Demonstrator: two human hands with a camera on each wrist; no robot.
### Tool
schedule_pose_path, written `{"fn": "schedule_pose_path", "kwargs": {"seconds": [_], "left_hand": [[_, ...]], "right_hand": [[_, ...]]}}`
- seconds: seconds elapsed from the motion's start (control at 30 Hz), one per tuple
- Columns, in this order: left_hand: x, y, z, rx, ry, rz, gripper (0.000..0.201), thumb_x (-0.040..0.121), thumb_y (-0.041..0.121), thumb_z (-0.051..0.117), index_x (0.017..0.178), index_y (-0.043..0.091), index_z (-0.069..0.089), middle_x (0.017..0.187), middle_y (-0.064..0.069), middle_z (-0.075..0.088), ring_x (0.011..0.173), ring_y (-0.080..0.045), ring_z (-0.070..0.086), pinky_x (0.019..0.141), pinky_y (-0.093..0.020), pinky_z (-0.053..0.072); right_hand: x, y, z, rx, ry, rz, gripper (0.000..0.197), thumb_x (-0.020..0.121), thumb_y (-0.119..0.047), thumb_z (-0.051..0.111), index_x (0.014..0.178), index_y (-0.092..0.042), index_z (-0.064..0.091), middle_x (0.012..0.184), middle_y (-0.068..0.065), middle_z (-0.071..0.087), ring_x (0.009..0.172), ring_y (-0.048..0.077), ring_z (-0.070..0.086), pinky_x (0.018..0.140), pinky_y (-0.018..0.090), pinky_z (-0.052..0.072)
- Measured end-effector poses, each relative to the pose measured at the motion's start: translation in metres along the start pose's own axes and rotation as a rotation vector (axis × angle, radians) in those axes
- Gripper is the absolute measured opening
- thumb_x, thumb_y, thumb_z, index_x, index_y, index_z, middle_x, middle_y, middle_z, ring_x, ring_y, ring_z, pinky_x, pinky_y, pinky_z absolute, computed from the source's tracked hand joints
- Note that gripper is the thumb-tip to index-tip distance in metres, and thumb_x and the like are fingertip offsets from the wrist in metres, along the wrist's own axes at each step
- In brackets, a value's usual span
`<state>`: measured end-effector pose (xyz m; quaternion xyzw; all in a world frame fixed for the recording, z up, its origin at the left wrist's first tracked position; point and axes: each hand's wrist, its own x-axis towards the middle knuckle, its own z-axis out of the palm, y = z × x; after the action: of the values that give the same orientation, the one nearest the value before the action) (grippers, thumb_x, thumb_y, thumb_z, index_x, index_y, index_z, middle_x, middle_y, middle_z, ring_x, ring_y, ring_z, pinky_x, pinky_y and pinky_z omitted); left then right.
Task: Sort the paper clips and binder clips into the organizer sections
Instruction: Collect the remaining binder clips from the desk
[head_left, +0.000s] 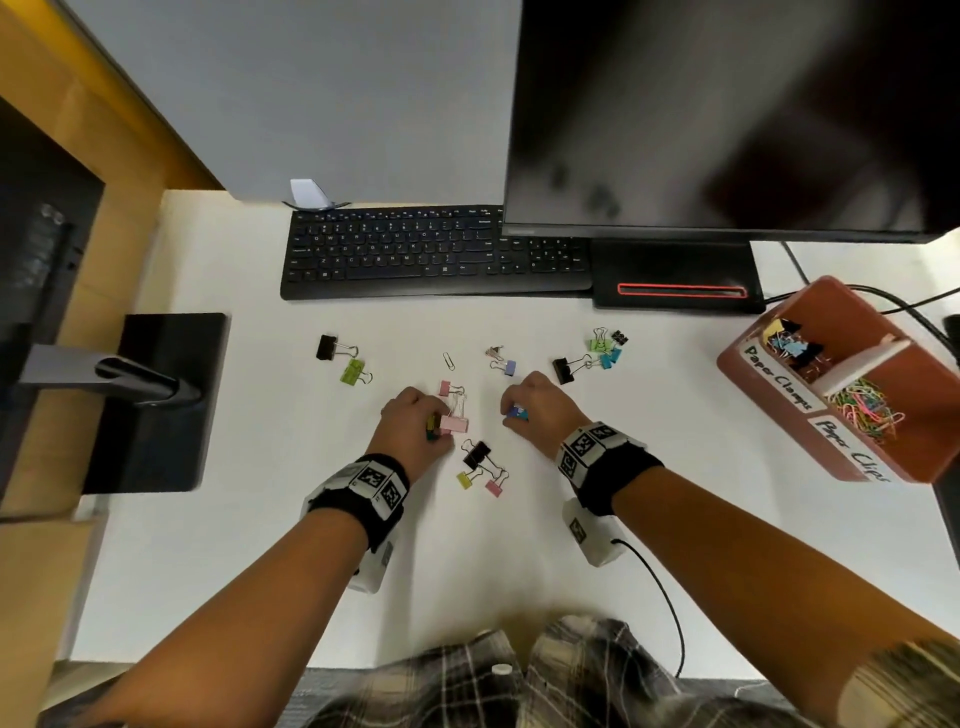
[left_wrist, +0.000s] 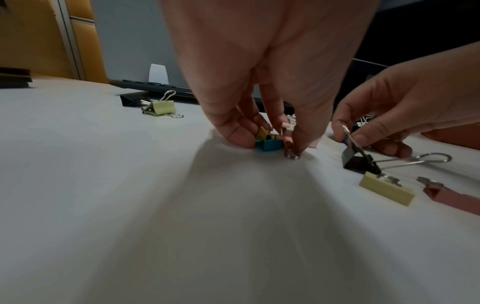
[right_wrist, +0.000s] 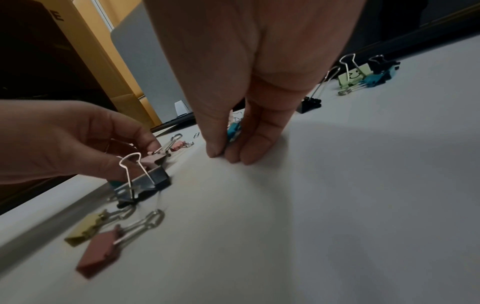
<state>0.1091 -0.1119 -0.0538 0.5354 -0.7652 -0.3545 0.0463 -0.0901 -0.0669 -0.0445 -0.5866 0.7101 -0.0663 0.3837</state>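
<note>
On white desk (head_left: 260, 519), left hand (head_left: 413, 426) pinching teal binder clip (left_wrist: 269, 145); right hand (head_left: 540, 408) — blue one (head_left: 517, 413).

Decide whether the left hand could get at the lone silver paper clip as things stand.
Probably yes: the paper clip lies on bare desk just beyond the left hand, nothing between, though that hand already holds small clips.

Both hands down on the counter (head_left: 649, 519) near the keyboard (head_left: 436, 252): left hand (head_left: 413, 423) pinching a pink binder clip (head_left: 453, 424), right hand (head_left: 540, 408) pinching a blue one (head_left: 517, 413).
</note>
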Motion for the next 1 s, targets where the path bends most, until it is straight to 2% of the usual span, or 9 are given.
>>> {"fn": "schedule_pose_path", "kwargs": {"seconds": [0.23, 0.4, 0.47, 0.53, 0.6, 0.67, 0.8, 0.87, 1.0], "left_hand": [[-0.002, -0.001, -0.002, -0.124, 0.091, -0.085, 0.025, 0.067, 0.015, 0.076, 0.09, 0.017, 0.067, 0.092, -0.002, 0.058, 0.08, -0.015, 0.056, 0.069, -0.012, 0.038], [-0.004, 0.001, -0.004, -0.16, 0.097, -0.147, 0.015, 0.069, 0.022, 0.074, 0.083, 0.019, 0.067, 0.088, -0.001, 0.062, 0.08, -0.016, 0.06, 0.075, -0.023, 0.048], [-0.004, 0.004, -0.007, -0.189, 0.085, -0.198, 0.013, 0.071, 0.022, 0.074, 0.081, 0.019, 0.067, 0.084, 0.002, 0.064, 0.077, -0.01, 0.061, 0.069, -0.013, 0.044], [-0.003, 0.008, -0.01, -0.307, 0.08, -0.26, 0.013, 0.073, 0.018, 0.075, 0.08, 0.013, 0.066, 0.077, 0.001, 0.067, 0.066, -0.003, 0.062, 0.059, -0.005, 0.043], [-0.004, 0.012, -0.012, -0.454, 0.079, -0.295, 0.012, 0.074, 0.013, 0.075, 0.079, 0.009, 0.064, 0.077, -0.006, 0.069, 0.063, -0.007, 0.064, 0.059, -0.014, 0.049], [-0.005, 0.015, -0.015, -0.462, 0.1, -0.307, 0.009, 0.074, 0.011, 0.074, 0.075, 0.013, 0.066, 0.081, -0.009, 0.069, 0.072, -0.017, 0.064, 0.071, -0.026, 0.052], [0.003, 0.054, -0.021, -0.521, 0.067, -0.201, 0.016, 0.074, 0.002, 0.073, 0.07, 0.017, 0.067, 0.073, -0.003, 0.068, 0.073, -0.022, 0.062, 0.072, -0.029, 0.055], [0.013, 0.095, -0.022, -0.522, 0.023, -0.102, 0.013, 0.075, 0.002, 0.072, 0.072, 0.013, 0.066, 0.068, -0.001, 0.066, 0.069, -0.022, 0.06, 0.075, -0.038, 0.054], [0.036, 0.201, 0.0, -0.476, -0.04, 0.122, 0.012, 0.076, 0.022, 0.075, 0.072, 0.018, 0.064, 0.07, -0.007, 0.064, 0.063, -0.017, 0.059, 0.066, -0.033, 0.051]], "right_hand": [[-0.016, 0.017, -0.005, 0.025, 0.048, -0.067, 0.011, 0.084, -0.01, 0.062, 0.094, -0.008, 0.067, 0.106, 0.013, 0.057, 0.095, 0.027, 0.058, 0.084, 0.025, 0.042], [-0.031, 0.032, -0.012, 0.068, 0.099, -0.11, 0.008, 0.081, -0.01, 0.066, 0.089, -0.01, 0.067, 0.1, 0.011, 0.06, 0.093, 0.023, 0.057, 0.086, 0.026, 0.044], [-0.037, 0.036, -0.016, 0.087, 0.123, -0.133, 0.008, 0.079, -0.01, 0.068, 0.087, -0.01, 0.068, 0.098, 0.01, 0.061, 0.091, 0.022, 0.058, 0.087, 0.03, 0.047], [-0.044, 0.04, -0.023, 0.101, 0.152, -0.139, 0.008, 0.079, -0.01, 0.068, 0.087, -0.01, 0.068, 0.098, 0.01, 0.061, 0.092, 0.022, 0.058, 0.084, 0.024, 0.044], [-0.052, 0.045, -0.035, 0.106, 0.187, -0.143, 0.009, 0.08, -0.008, 0.068, 0.088, -0.008, 0.069, 0.098, 0.01, 0.061, 0.092, 0.022, 0.058, 0.083, 0.02, 0.04], [-0.061, 0.053, -0.05, 0.111, 0.24, -0.165, 0.008, 0.079, -0.007, 0.068, 0.087, -0.008, 0.069, 0.096, 0.01, 0.061, 0.09, 0.022, 0.059, 0.082, 0.02, 0.041], [-0.088, 0.078, -0.09, 0.108, 0.38, -0.166, 0.007, 0.078, -0.008, 0.07, 0.084, -0.01, 0.07, 0.096, 0.008, 0.061, 0.088, 0.019, 0.06, 0.082, 0.018, 0.042], [-0.105, 0.094, -0.115, 0.077, 0.449, -0.136, 0.007, 0.077, -0.007, 0.07, 0.084, -0.01, 0.071, 0.095, 0.009, 0.062, 0.087, 0.02, 0.06, 0.081, 0.017, 0.042], [-0.137, 0.133, -0.163, 0.076, 0.594, -0.057, 0.008, 0.077, -0.008, 0.072, 0.085, -0.009, 0.07, 0.097, 0.006, 0.061, 0.093, 0.02, 0.058, 0.087, 0.023, 0.044]]}}
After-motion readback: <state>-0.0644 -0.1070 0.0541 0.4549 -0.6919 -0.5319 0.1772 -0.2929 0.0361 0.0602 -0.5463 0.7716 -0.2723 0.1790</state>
